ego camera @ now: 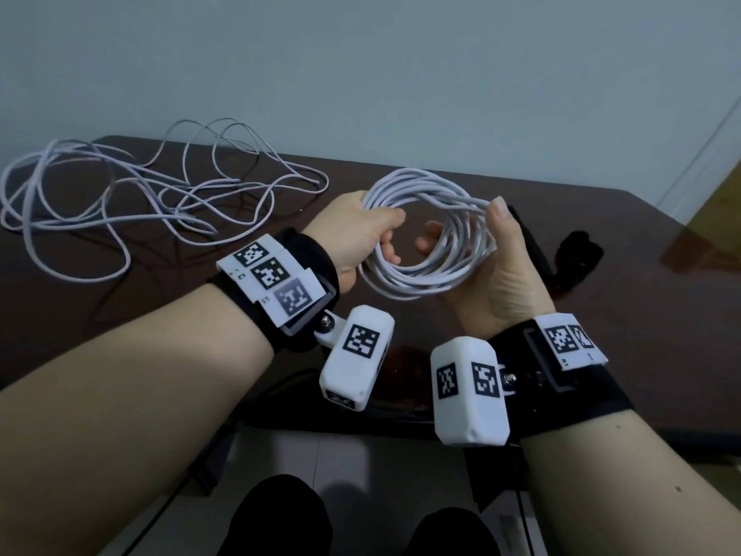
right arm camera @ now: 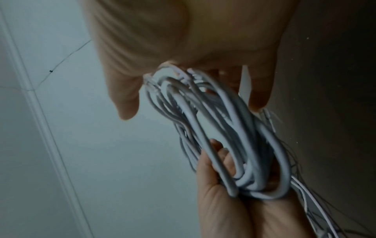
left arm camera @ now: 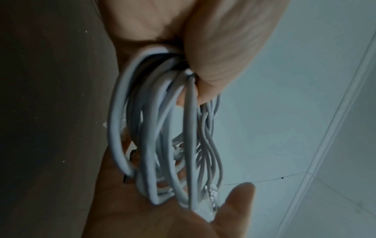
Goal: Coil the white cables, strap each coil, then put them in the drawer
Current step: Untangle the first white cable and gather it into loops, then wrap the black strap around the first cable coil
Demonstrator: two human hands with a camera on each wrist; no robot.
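A coil of white cable [ego camera: 425, 234] hangs in the air above the dark brown table [ego camera: 521, 323], held between both hands. My left hand [ego camera: 361, 234] grips the coil's left side with fingers curled round the strands; the coil [left arm camera: 162, 136] fills the left wrist view. My right hand [ego camera: 481, 266] holds the right side, thumb on the outer strands and fingers through the ring, as the right wrist view shows on the coil [right arm camera: 223, 136]. A second white cable [ego camera: 140, 194] lies loose and tangled on the table's far left.
Black straps [ego camera: 577, 254] lie on the table right of my right hand. A pale wall [ego camera: 361, 74] rises behind the table. The table's front edge runs just below my wrists, with my knees [ego camera: 276, 519] beneath it.
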